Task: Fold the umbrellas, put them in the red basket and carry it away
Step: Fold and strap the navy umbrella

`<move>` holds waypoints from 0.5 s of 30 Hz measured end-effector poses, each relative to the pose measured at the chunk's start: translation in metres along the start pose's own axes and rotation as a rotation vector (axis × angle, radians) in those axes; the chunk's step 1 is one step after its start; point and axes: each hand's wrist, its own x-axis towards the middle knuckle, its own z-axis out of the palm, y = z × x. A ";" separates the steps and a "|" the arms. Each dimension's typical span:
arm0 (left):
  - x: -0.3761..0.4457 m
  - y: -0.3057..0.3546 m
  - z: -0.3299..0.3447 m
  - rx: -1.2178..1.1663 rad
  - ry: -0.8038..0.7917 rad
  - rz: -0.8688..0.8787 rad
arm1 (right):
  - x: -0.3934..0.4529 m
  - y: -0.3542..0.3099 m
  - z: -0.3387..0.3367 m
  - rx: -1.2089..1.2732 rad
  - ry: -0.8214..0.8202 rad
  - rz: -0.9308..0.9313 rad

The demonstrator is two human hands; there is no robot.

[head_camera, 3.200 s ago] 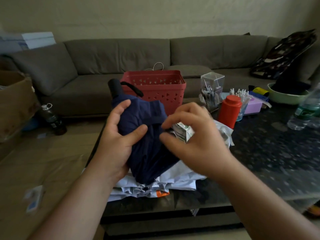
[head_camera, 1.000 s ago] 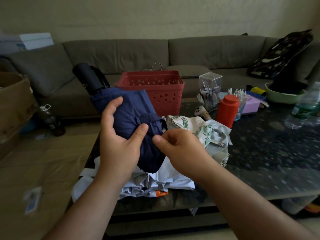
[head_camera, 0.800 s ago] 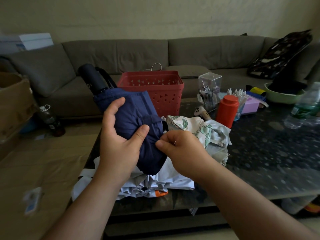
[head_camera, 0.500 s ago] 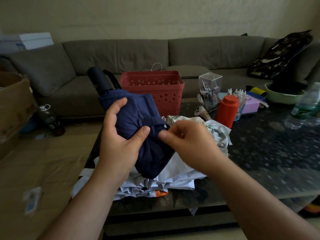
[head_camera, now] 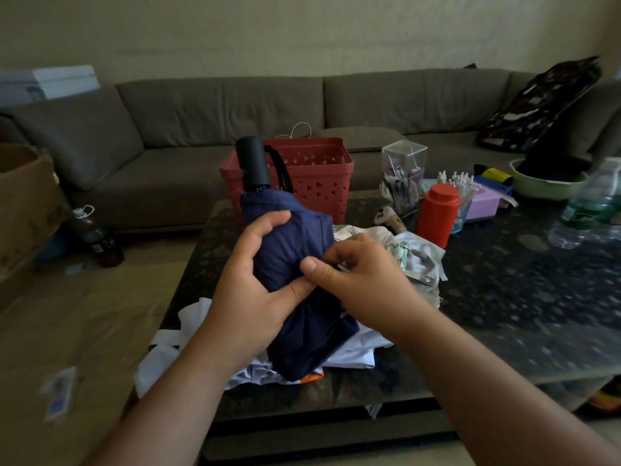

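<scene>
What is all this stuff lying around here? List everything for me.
navy umbrella: one, dark blue with black handle, held above the table
pale umbrellas: at least two, white and leaf-printed, on the table beneath it
red basket: one, at the table's far edge
table: one, dark speckled
red canister: one, mid-table
clear box: one, beside the basket
pink box: one, right of the canister
green bowl: one, far right
water bottle: one, clear, right edge
sofa: one, grey-brown, behind
cardboard box: one, left
dark bottle: one, on the floor
left hand: grips the navy umbrella
right hand: pinches at its fabric
</scene>
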 end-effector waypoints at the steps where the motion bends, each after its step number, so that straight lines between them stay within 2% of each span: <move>1: 0.000 0.000 0.000 0.008 -0.016 0.000 | 0.000 0.001 0.000 0.051 -0.007 0.009; 8: 0.001 0.003 0.000 -0.158 -0.104 -0.034 | -0.002 0.001 -0.001 0.250 0.036 0.014; 12: -0.001 0.004 0.001 -0.229 -0.124 -0.074 | -0.003 -0.002 0.000 0.360 -0.014 0.016; 15: -0.002 0.005 0.002 -0.259 -0.120 -0.097 | -0.003 -0.003 0.001 0.346 0.009 0.049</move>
